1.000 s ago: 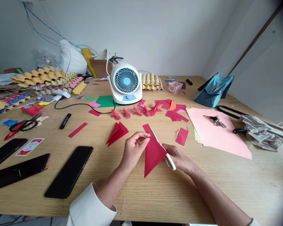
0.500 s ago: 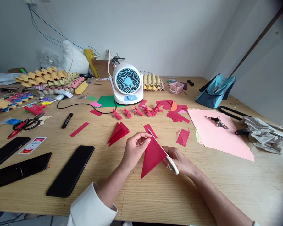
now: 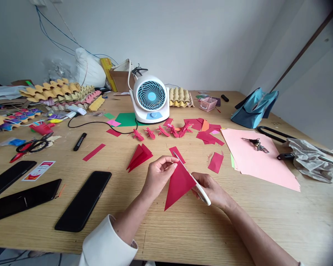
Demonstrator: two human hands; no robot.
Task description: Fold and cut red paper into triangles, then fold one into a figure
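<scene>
My left hand [image 3: 159,173] pinches the upper corner of a red paper triangle [image 3: 179,184], which hangs tilted over the table. In my right hand [image 3: 209,187] is a pair of white-handled scissors [image 3: 202,194], its blades lying along the triangle's upper right edge. The tips of the blades reach close to my left fingertips. Just behind them a small red paper strip [image 3: 180,152] shows. To the left lies a folded red paper piece [image 3: 139,157]. Several red paper figures [image 3: 163,131] stand in a row farther back.
A white fan [image 3: 151,98] stands at the back, amid red scraps [image 3: 209,137]. On the left are phones [image 3: 83,201], a marker [image 3: 80,142], black scissors [image 3: 34,145] and egg trays [image 3: 58,92]. Pink sheets [image 3: 258,162] with keys [image 3: 256,144] and a blue bag [image 3: 254,109] lie right.
Both hands, the scissors and the red triangle stay almost where they were. The triangle's lower corner has shifted slightly left, and the view has moved a little.
</scene>
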